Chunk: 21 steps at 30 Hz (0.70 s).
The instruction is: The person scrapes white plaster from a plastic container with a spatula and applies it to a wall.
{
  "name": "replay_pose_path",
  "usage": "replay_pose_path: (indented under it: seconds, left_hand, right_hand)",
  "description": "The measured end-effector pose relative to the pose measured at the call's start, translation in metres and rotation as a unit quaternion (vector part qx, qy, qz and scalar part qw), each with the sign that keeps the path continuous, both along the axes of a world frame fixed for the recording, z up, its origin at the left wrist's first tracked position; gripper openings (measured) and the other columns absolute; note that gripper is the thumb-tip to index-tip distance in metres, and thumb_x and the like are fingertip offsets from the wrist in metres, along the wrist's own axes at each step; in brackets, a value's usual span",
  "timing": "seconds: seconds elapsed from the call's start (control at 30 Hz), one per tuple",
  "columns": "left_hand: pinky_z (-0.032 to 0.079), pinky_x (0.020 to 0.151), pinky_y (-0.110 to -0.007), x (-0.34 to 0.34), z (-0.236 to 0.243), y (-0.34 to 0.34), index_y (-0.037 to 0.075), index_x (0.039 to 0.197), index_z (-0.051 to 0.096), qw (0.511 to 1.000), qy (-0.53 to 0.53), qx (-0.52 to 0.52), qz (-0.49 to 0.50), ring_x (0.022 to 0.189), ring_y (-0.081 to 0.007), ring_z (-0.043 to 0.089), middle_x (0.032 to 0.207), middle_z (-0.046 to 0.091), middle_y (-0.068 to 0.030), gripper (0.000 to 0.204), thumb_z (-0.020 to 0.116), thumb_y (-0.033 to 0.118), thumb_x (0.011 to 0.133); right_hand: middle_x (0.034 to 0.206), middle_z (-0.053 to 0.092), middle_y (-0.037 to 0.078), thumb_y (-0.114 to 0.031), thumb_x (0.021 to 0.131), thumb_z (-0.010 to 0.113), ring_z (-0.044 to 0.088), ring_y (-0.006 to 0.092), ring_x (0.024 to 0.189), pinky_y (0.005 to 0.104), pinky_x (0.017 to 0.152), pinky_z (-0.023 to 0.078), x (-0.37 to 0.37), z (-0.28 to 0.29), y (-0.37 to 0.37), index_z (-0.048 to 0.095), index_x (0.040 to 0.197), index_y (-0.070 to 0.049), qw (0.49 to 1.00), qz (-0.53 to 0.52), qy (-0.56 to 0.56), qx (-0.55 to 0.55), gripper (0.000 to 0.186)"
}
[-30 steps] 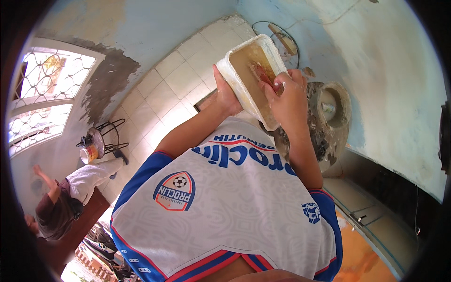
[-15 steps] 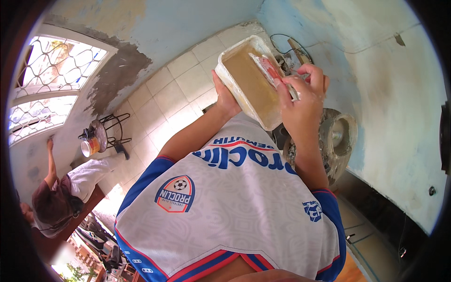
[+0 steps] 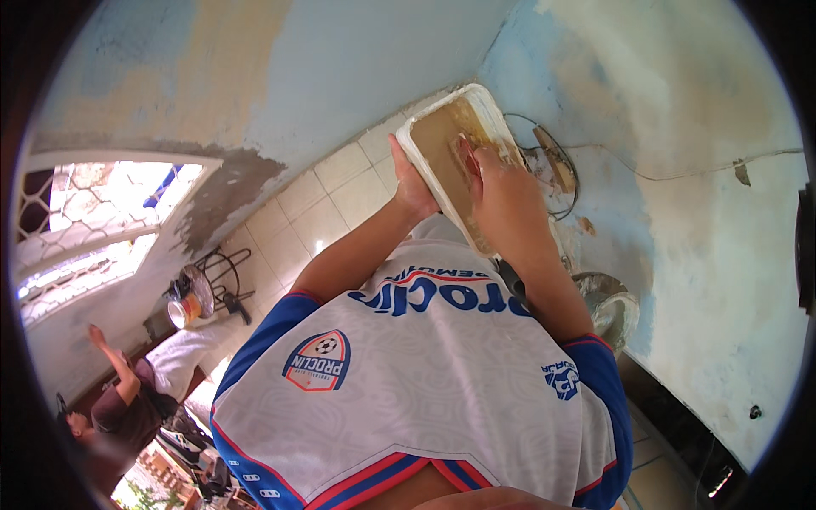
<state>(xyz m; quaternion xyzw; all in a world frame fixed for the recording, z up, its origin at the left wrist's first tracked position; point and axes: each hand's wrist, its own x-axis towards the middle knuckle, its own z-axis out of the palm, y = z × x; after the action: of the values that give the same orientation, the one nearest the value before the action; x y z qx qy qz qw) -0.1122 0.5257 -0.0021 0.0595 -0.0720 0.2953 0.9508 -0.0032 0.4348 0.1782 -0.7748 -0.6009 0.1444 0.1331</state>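
Note:
A rectangular white tray (image 3: 436, 129) with a tan, smeared inside is held out ahead of my chest, tilted. My left hand (image 3: 414, 187) grips its left long side, thumb up along the rim and the other fingers hidden beneath. In my right hand (image 3: 512, 195) is a plastering trowel (image 3: 467, 155) with a red handle, my fingers closed round it. The trowel sits inside the tray, over its middle; my hand covers much of its blade. Yellowish-tan paste shows at the tray's far right corner.
A plaster-crusted bucket (image 3: 608, 310) stands below my right forearm. A loose dark cable (image 3: 576, 183) hangs near the patchy right wall. To the left, a round stool (image 3: 197, 289) bears a small orange-and-white tub (image 3: 182, 312). Another person (image 3: 127, 399) reaches toward the wall under the grilled window (image 3: 93, 204).
The trowel has come down into the tray, my right hand moving left and lower over it. My view has shifted, and the tray's tilt has changed. The other person has shifted downward in view.

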Motion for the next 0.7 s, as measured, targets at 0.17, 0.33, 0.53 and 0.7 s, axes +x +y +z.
replay_pose_path:
  seconds: [0.17,0.33,0.53,0.7]
  left_hand:
    - [0.037,0.118,-0.050,0.029,0.008,0.055,0.016,0.155,0.041,0.997,-0.072,-0.016,-0.009,0.139,-0.0329,0.047,0.152,0.049,-0.0122,0.108,0.002,0.090,0.087]
    - [0.035,0.120,-0.049,0.045,0.041,0.085,0.018,0.158,0.037,0.995,0.085,-0.038,-0.023,0.142,-0.0324,0.044,0.156,0.045,-0.0105,0.106,0.004,0.090,0.088]
    - [0.032,0.122,-0.050,0.051,0.051,0.139,0.020,0.160,0.033,0.975,0.205,0.016,-0.087,0.146,-0.0325,0.040,0.160,0.040,-0.0093,0.108,0.007,0.093,0.085]
    - [0.030,0.123,-0.051,0.042,0.046,0.181,0.021,0.161,0.032,0.958,0.219,0.011,-0.182,0.147,-0.0328,0.039,0.161,0.040,-0.0092,0.111,0.010,0.096,0.083]
  right_hand:
    - [0.080,0.069,0.024,-0.007,0.090,0.065,0.068,0.0440,0.077,0.0533,0.070,0.053,0.014,0.017,0.047,0.065,0.109,-0.002,0.993,0.024,0.063,0.101,0.020]
    - [0.080,0.069,0.024,-0.006,0.089,0.064,0.068,0.0443,0.076,0.0533,0.069,0.053,0.023,0.016,0.081,0.066,0.109,-0.002,0.993,-0.059,0.049,0.087,0.021]
    - [0.078,0.068,0.025,-0.006,0.089,0.064,0.068,0.0445,0.075,0.0527,0.069,0.053,0.014,0.007,0.117,0.067,0.111,-0.002,0.984,-0.149,0.036,0.089,0.023]
    - [0.078,0.068,0.025,-0.006,0.090,0.062,0.068,0.0451,0.075,0.0526,0.069,0.053,-0.007,0.020,0.146,0.067,0.113,-0.004,0.973,-0.191,0.090,0.094,0.024]
